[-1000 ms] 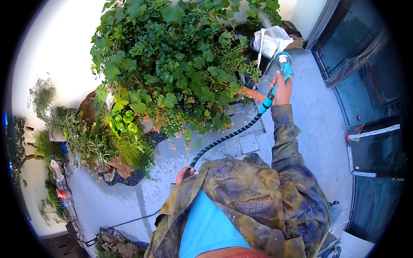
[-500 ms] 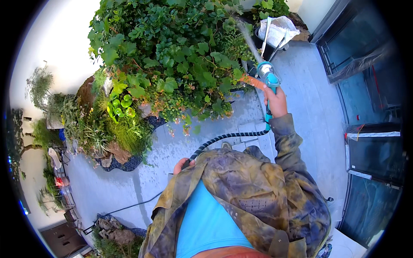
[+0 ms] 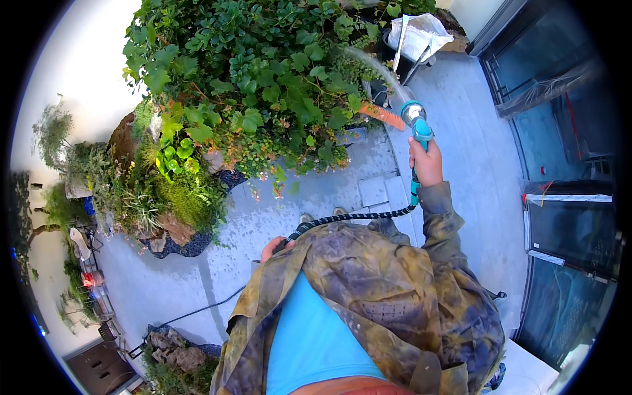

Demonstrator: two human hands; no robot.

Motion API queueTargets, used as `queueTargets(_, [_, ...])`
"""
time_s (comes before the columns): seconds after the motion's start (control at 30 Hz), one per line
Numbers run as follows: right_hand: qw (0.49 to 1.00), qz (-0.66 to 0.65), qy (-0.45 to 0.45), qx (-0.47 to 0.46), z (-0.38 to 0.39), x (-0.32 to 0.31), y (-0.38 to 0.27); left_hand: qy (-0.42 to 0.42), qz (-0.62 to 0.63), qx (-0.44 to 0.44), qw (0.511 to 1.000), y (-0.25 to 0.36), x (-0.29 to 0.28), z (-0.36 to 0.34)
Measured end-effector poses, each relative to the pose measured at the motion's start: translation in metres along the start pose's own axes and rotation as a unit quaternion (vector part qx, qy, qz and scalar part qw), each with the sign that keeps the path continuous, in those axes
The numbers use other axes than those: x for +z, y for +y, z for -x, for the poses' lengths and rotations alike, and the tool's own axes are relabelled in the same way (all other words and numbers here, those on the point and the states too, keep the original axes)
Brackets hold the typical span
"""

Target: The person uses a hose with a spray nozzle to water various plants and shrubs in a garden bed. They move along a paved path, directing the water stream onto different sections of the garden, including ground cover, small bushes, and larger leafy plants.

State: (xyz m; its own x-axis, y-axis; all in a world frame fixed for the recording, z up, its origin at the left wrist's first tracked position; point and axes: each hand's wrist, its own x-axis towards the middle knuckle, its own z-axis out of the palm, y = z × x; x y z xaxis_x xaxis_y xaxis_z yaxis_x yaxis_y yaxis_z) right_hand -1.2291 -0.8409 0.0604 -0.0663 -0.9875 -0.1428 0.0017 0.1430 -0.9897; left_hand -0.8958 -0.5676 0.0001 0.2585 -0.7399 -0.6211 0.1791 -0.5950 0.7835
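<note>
Your right hand (image 3: pixel 428 162) was clamped around the handle of a teal-and-silver spray nozzle (image 3: pixel 422 129), right of centre in the upper half of the frame. From its round head, a curved stream of clear water (image 3: pixel 376 64) arced toward the dense green leafy shrub (image 3: pixel 263 72) at upper centre. Your left hand (image 3: pixel 272 248), just left of centre and partly hidden, was curled around a black braided hose with pale flecks (image 3: pixel 355 216). A crumpled white sack (image 3: pixel 421 38) lay at upper right.
</note>
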Motion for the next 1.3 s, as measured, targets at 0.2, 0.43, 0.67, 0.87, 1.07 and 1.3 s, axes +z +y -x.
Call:
queueTargets(0.2, [0.999, 0.005, -0.019, 0.045, 0.016, -0.013, 0.003, 0.035, -0.051, 0.023, 0.998, -0.012, 0.003, -0.002])
queueTargets(0.43, [0.998, 0.004, -0.033, 0.062, 0.029, -0.020, 0.010, 0.003, -0.045, 0.015, 0.999, -0.004, 0.007, -0.006])
queueTargets(0.67, [0.993, 0.040, -0.106, 0.034, 0.019, -0.010, -0.012, -0.021, -0.042, 0.027, 0.999, -0.002, 0.011, -0.006])
queueTargets(0.87, [0.995, 0.000, -0.097, -0.002, 0.001, 0.017, -0.016, -0.005, -0.033, 0.048, 0.998, 0.010, 0.011, 0.003])
queueTargets(1.07, [0.994, -0.040, -0.097, -0.010, -0.017, 0.046, -0.010, 0.032, -0.025, 0.055, 0.998, -0.007, 0.007, 0.006])
queueTargets(1.3, [0.943, 0.036, -0.322, 0.078, -0.012, 0.105, -0.036, 0.038, 0.032, 0.054, 0.997, -0.030, -0.003, 0.010])
